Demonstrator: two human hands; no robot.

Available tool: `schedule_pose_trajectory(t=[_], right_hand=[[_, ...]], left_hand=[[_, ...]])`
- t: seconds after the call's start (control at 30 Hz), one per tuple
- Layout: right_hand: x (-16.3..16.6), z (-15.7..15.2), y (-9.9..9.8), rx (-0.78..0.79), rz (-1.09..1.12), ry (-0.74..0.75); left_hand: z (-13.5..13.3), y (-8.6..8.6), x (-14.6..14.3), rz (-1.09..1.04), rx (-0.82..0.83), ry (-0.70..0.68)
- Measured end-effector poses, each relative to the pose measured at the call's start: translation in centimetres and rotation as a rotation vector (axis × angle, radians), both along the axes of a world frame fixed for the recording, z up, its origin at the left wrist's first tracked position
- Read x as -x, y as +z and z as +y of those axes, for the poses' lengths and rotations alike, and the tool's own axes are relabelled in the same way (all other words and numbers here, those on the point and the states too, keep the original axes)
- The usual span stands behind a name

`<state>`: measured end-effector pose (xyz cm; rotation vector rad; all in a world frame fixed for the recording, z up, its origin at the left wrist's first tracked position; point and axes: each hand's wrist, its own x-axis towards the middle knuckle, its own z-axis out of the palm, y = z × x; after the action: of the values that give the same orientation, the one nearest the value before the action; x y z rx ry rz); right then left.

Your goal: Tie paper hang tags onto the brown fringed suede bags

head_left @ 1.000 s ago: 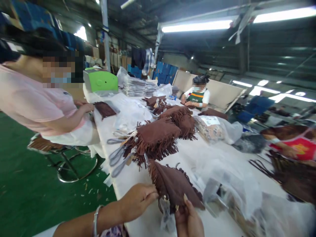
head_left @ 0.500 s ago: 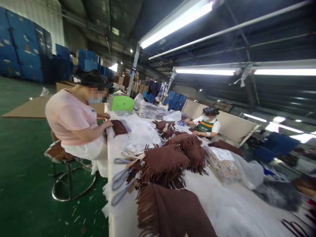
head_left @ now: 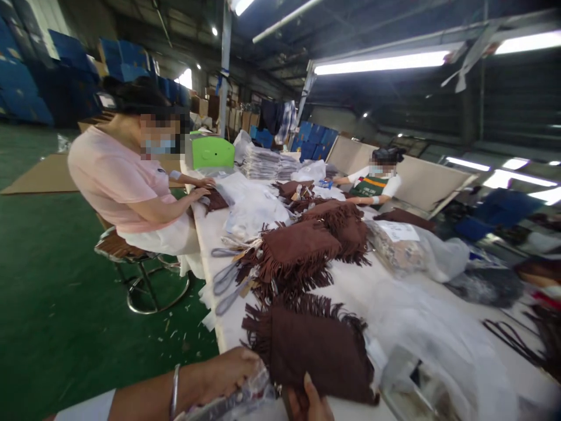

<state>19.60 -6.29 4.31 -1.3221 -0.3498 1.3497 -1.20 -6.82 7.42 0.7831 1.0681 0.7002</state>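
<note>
A dark brown fringed pouch (head_left: 319, 345) lies near me on the table, its fringe spread along the far and left sides. My right hand (head_left: 309, 403) grips its near edge, thumb on top and fingers partly beneath. My left hand (head_left: 232, 371), with a silver bangle at the wrist, is closed at the pouch's near left corner. Crinkled clear plastic (head_left: 252, 389) shows at its fingers, around something greyish that I cannot make out. Beyond the pouch is a pile of similar brown fringed pouches (head_left: 302, 242) with grey wrist straps (head_left: 225, 278) and paper tags.
Clear plastic bags (head_left: 438, 333) cover the table's right side, with a packed bag (head_left: 398, 248) behind. Along the left edge a co-worker in pink (head_left: 116, 175) sits handling a brown pouch. Another co-worker (head_left: 372, 187) works at the far side. A green machine (head_left: 213, 152) stands beyond.
Both my hands have come into view at the bottom and hold the near pouch and plastic. The near pouch has turned and shifted up. My view has tilted down.
</note>
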Motion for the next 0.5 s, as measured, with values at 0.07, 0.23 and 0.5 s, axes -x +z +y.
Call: schedule_pose_trajectory(t=[0.07,0.23,0.5], right_hand=[[0.3,-0.1,0.4,0.018,0.097,-0.040],[1.0,-0.8,1.3,-0.025,0.174,-0.030],[1.3,-0.2,-0.2,-0.037,0.051,-0.037]], left_hand=[[-0.2,1.1,-0.8,-0.106,0.031,-0.003],[-0.6,2.1,-1.4,-0.315,0.186,-0.065],[1.9,-0.4,-2.3,-0.353,0.193,0.376]])
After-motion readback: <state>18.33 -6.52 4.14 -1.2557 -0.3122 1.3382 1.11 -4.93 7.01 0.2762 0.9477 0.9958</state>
